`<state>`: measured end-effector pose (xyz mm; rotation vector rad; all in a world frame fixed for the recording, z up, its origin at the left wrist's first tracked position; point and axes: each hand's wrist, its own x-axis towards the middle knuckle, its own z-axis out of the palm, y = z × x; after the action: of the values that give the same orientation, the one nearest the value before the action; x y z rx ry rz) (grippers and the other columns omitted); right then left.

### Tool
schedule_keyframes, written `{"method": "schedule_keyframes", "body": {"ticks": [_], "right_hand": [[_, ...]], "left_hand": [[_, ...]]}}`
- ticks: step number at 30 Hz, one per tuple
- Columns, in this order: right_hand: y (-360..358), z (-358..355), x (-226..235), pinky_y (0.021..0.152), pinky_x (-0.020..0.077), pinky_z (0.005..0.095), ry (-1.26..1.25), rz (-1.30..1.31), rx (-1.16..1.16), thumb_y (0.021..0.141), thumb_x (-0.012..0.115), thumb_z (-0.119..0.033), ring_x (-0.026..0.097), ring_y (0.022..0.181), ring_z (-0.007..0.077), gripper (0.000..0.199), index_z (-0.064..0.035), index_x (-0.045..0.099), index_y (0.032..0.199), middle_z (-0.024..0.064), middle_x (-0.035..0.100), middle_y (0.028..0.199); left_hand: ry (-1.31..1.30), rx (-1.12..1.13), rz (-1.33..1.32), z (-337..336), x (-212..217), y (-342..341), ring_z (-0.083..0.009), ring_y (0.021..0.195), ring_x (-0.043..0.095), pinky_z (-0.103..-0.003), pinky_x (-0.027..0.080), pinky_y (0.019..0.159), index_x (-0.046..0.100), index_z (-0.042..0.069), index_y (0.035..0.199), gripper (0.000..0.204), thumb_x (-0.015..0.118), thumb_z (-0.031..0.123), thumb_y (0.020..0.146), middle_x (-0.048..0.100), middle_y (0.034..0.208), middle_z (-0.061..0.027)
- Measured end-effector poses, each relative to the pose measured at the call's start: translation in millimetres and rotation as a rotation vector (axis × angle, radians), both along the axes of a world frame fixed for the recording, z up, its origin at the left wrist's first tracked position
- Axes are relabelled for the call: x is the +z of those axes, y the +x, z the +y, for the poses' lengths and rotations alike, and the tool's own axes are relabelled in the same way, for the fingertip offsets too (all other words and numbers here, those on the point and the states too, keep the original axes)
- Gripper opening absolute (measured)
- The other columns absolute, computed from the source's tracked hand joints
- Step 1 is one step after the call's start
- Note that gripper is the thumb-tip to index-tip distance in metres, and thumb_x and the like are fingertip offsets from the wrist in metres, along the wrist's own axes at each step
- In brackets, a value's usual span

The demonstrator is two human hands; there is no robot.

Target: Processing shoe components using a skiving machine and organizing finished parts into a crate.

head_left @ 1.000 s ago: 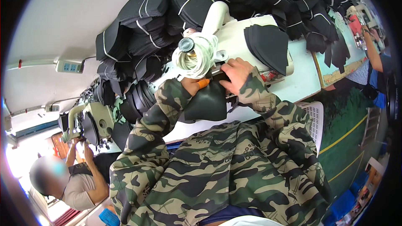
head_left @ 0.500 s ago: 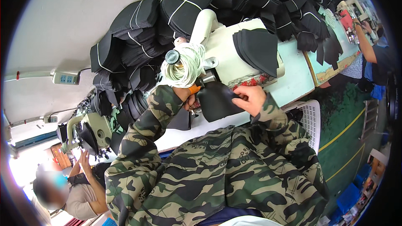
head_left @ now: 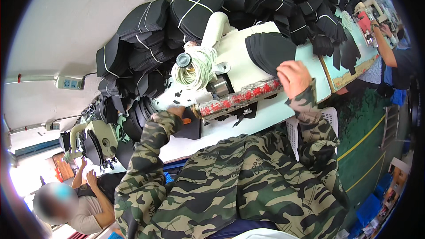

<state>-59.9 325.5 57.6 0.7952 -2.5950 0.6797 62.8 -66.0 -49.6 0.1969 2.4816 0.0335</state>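
Note:
My left hand (head_left: 178, 111) is low over the white table, left of the cream sewing machine's front end. A black curved panel (head_left: 191, 129) lies on the table under it. Something orange (head_left: 187, 121) shows beside this hand; its kind is unclear, and the fingers are mostly hidden. My right hand (head_left: 295, 79) is raised at the right edge of a fanned stack of black panels (head_left: 269, 51) resting on the machine (head_left: 239, 44). Its fingers are loosely bent, with nothing visible between them. Below the metal cylinder (head_left: 221, 87), the red-marked front edge (head_left: 241, 99) is uncovered.
Tied bundles of black panels (head_left: 195, 6) are heaped along the wall. A coil of pale cord (head_left: 195, 68) hangs on the machine. Near my right forearm stands a white perforated basket (head_left: 330, 117). Other people (head_left: 90, 208) work at the left and far right.
The black panel held between both hands has left the machine's front. My left hand has moved down-left, toward the table; my right has let go and moved up-right to the stack.

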Motion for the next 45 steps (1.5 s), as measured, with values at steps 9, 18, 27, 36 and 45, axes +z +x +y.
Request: {"method": "schedule_keyframes", "body": {"ticks": [9, 18, 27, 36, 45], "right_hand": [[62.4, -63.6, -29.0, 0.059, 0.0484, 0.0284, -0.368, -0.917, 0.261, 0.074, 0.069, -0.017, 0.062, 0.064, 0.0184, 0.023, -0.0009, 0.062, 0.089, 0.0108, 0.063, 0.073], [66.1, -111.8, -38.4, 0.053, 0.0467, 0.0282, -0.439, -1.362, 0.299, 0.083, 0.054, -0.017, 0.061, 0.053, 0.0135, 0.021, 0.0006, 0.063, 0.09, 0.0086, 0.059, 0.06], [43.0, -109.1, -28.5, 0.059, 0.0486, 0.0322, -0.326, -0.912, 0.242, 0.078, 0.062, -0.018, 0.063, 0.064, 0.025, 0.016, -0.0034, 0.061, 0.085, 0.0114, 0.064, 0.071], [22.0, -106.3, -20.4, 0.069, 0.0448, 0.0374, 0.08, -0.346, 0.241, 0.068, 0.068, -0.022, 0.055, 0.079, 0.0275, 0.028, -0.0059, 0.059, 0.09, 0.0087, 0.058, 0.081], [29.6, -94.7, -16.4, 0.065, 0.0467, 0.0404, 0.031, -0.682, 0.21, 0.075, 0.06, -0.019, 0.059, 0.07, 0.0344, 0.02, -0.0011, 0.059, 0.082, 0.0161, 0.06, 0.072]], "left_hand": [[0.472, 0.072, -0.198, -2.8, 22.0, 1.3, -0.021, 0.065, 0.057, -0.033, 0.045, 0.061, 0.056, 0.002, 0.085, 0.021, 0.06, 0.023, 0.082, 0.058, 0.07, -0.0124], [1.082, 0.432, -0.376, 55.7, 83.0, -16.8, -0.0036, 0.064, 0.046, -0.022, 0.039, 0.056, 0.057, 0.0, 0.089, 0.017, 0.051, 0.016, 0.09, 0.053, 0.07, 0.0015], [0.969, 0.612, -0.288, 29.2, 57.0, -25.4, -0.0103, 0.063, 0.051, -0.026, 0.042, 0.061, 0.06, -0.002, 0.094, 0.028, 0.051, 0.024, 0.089, 0.06, 0.069, -0.0072], [1.158, 0.362, -0.045, 63.5, 56.9, -54.7, -0.006, 0.06, 0.048, -0.021, 0.041, 0.058, 0.061, 0.0, 0.094, 0.025, 0.055, 0.023, 0.089, 0.055, 0.068, 0.0037], [0.971, 1.073, -0.235, 90.4, 75.2, -53.7, -0.0159, 0.033, 0.049, -0.026, 0.041, 0.03, 0.057, 0.002, 0.083, 0.023, 0.053, 0.024, 0.088, 0.054, 0.052, -0.0059]]}}
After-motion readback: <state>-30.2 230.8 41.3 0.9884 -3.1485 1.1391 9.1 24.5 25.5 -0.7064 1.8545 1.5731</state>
